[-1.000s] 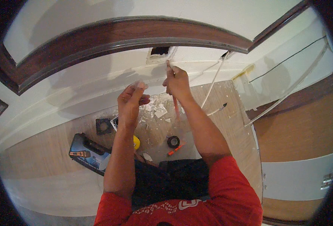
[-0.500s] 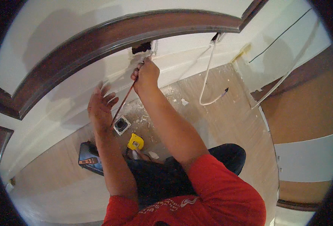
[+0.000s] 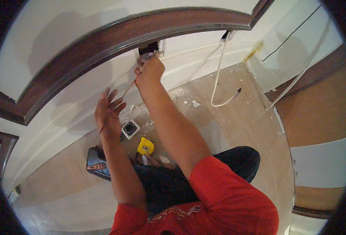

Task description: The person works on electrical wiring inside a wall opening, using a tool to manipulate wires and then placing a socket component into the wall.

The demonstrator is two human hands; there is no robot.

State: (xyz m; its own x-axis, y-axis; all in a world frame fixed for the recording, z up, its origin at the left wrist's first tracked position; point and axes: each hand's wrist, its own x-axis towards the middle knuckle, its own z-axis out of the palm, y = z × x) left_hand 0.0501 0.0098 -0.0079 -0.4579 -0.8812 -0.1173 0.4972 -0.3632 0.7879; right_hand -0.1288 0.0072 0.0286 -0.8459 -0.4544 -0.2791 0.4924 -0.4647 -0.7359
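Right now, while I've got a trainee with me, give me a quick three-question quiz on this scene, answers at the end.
1. Which of the person's hands is nearer the dark wall opening?
2. What colour is the tape measure? (a) blue (b) yellow (c) green
3. True or false: the white cable ends in a dark tip over the floor.

Key:
1. The right hand.
2. b
3. True
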